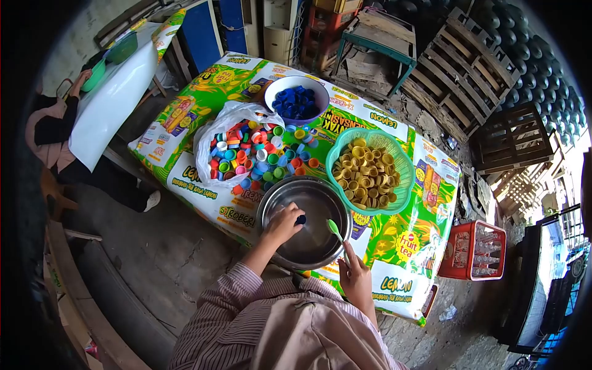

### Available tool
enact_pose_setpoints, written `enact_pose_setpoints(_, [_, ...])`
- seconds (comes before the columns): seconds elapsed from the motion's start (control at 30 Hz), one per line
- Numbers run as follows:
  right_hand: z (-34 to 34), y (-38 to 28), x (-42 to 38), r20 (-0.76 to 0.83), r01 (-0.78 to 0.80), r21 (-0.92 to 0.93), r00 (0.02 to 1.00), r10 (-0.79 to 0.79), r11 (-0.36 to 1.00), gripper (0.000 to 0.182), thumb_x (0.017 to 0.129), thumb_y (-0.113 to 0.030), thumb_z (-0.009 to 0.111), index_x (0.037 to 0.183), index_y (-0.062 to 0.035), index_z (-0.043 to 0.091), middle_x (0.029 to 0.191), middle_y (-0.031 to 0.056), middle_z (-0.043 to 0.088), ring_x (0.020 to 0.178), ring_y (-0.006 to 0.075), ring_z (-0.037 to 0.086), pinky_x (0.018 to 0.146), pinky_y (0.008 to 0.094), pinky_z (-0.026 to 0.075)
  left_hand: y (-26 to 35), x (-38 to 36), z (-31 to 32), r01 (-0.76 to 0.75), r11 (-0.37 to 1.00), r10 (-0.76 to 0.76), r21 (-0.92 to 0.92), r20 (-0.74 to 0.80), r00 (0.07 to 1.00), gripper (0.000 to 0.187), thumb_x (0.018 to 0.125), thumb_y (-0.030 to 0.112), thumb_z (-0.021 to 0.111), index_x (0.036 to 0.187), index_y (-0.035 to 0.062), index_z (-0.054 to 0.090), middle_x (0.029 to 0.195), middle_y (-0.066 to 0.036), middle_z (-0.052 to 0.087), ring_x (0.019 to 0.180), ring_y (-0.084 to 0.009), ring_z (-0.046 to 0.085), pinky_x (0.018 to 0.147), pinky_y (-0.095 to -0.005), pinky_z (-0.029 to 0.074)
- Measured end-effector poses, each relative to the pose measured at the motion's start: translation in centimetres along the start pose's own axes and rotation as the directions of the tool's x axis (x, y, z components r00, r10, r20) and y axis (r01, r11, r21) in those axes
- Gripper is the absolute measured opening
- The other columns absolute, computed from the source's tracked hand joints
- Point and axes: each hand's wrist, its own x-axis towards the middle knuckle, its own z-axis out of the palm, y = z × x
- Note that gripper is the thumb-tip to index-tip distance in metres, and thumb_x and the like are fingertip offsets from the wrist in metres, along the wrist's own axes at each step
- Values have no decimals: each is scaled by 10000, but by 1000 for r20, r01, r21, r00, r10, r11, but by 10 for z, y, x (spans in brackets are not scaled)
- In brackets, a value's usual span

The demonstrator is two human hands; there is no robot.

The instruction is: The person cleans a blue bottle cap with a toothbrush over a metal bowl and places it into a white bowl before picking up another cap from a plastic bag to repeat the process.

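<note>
My left hand [283, 226] is over the steel basin [269, 203], its fingers closed on a dark blue bottle cap [300, 219]. At the basin's right rim, my right hand [355, 276] grips a small brush [335, 229] with a pale green head, which points up and left over the basin. Behind the basin, a clear plastic bag [206, 139] lies spread with many mixed-colour bottle caps [253, 154]. A white bowl [269, 92] holds dark blue caps [297, 103]. To the right, a turquoise basket [404, 166] contains yellow caps [369, 176].
A patterned plastic sheet [394, 280] covers the table. On the floor at right stands a red crate [453, 250] with bottles. Wooden pallets [453, 68] and a small green-framed table [379, 46] are behind. At far left, another person [58, 129] sits with a green bowl [94, 76].
</note>
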Motion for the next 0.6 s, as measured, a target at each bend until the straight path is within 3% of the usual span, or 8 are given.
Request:
enact_pose_setpoints(0.2, [1,3,-3,9,7,-2,1000,-7,1000,541,811,-9,572,1316,-125,418,741,180,588,542,269,582,496,347,438,3,-2,-1,-23,1000,23,4,-73,997,348,693,145,687,1011,53,581,957,-95,556,880,-286,567,800,-385,451])
enact_pose_setpoints(0.3, [-1,-1,0,15,0,-3,1000,0,1000,541,815,-15,565,1322,-119,409,741,187,585,556,284,581,511,363,438,10,-3,-9,55,988,-63,-143,-52,997,358,697,114,680,1022,39,551,968,-135,569,822,-284,595,736,-354,487])
enact_pose_setpoints(0.37, [-1,-1,2,29,-24,-7,999,25,1000,537,820,-20,556,1325,-116,403,751,195,587,573,303,584,526,376,441,7,-6,-4,121,913,-140,-389,-20,990,330,756,82,648,1049,24,510,997,-157,582,823,-230,627,720,-306,506])
enact_pose_setpoints(0.4, [1,2,2,14,-14,11,1000,14,1000,531,828,-22,540,1331,-113,394,765,207,589,595,329,585,544,393,441,8,-8,-1,120,913,-139,-389,-19,990,330,756,82,648,1049,24,510,997,-157,582,823,-230,627,720,-306,506])
enact_pose_setpoints(0.47, [3,3,4,-2,-6,30,1000,6,1000,526,836,-23,523,1336,-110,386,780,218,591,617,354,585,562,409,442,10,-13,6,97,709,-163,-698,-28,986,316,829,70,598,1113,7,475,1040,-137,587,891,-182,627,766,-278,503])
enact_pose_setpoints(0.5, [4,3,5,-1,13,13,1000,-13,1000,539,837,-31,516,1346,-136,372,758,197,589,612,354,589,551,422,448,11,-13,7,97,709,-161,-698,-27,987,316,829,70,598,1113,7,475,1040,-137,587,891,-182,627,766,-278,503])
enact_pose_setpoints(0.57, [6,1,6,1,28,-3,1000,-28,1000,553,839,-39,508,1357,-162,359,737,176,587,607,354,592,540,434,455,14,-15,8,213,493,-190,-844,134,973,311,887,51,519,1184,0,443,1075,-103,570,965,-183,604,822,-280,501])
enact_pose_setpoints(0.6, [8,0,7,38,30,-18,999,-29,999,558,840,-39,503,1360,-171,352,745,177,589,607,358,591,535,439,453,18,-17,5,214,492,-188,-844,137,973,311,887,51,519,1184,0,443,1075,-103,570,965,-183,604,822,-280,501])
